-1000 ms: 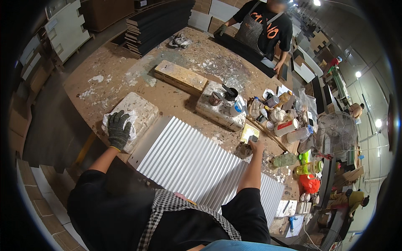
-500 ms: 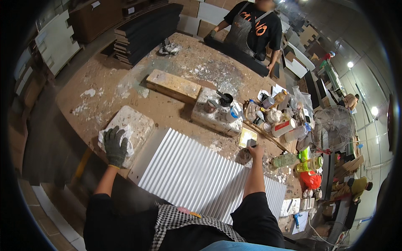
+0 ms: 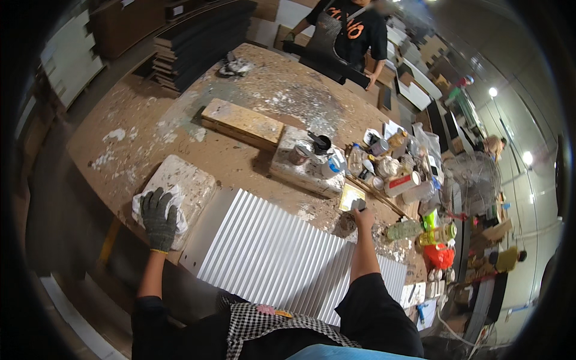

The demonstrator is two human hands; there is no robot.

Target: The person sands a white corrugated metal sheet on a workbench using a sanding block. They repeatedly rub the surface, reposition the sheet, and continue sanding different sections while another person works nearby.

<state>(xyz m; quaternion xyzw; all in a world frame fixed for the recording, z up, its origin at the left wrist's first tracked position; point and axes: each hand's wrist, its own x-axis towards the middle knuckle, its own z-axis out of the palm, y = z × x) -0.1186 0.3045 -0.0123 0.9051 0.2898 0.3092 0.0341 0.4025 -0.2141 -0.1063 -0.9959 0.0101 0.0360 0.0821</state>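
In a grey work glove, my left hand (image 3: pixel 158 221) lies with fingers spread on a crumpled white cloth (image 3: pixel 180 198). The cloth rests on a stained, whitish slab (image 3: pixel 193 175) at the left of the table. My bare right hand (image 3: pixel 363 218) is closed around a small dark, flat piece (image 3: pixel 358 205), too small to name. That piece is at the lower edge of a yellow and white square card (image 3: pixel 349 195). Between my arms, a white ribbed panel (image 3: pixel 270 246) runs along the near side of the table.
A second block (image 3: pixel 285 171) carries small tubs and a black cup (image 3: pixel 323 143). Bottles, jars and a clear bottle (image 3: pixel 403 230) crowd the right, beside a fan (image 3: pixel 471 183). Dark boards (image 3: pixel 201 45) are stacked far left. Across the table, a person (image 3: pixel 351 39) handles a dark board (image 3: pixel 330 67).
The view has shifted slightly. The dark piece in my right hand still meets the card's lower edge. Across the table, the person's dark board has tilted or turned.
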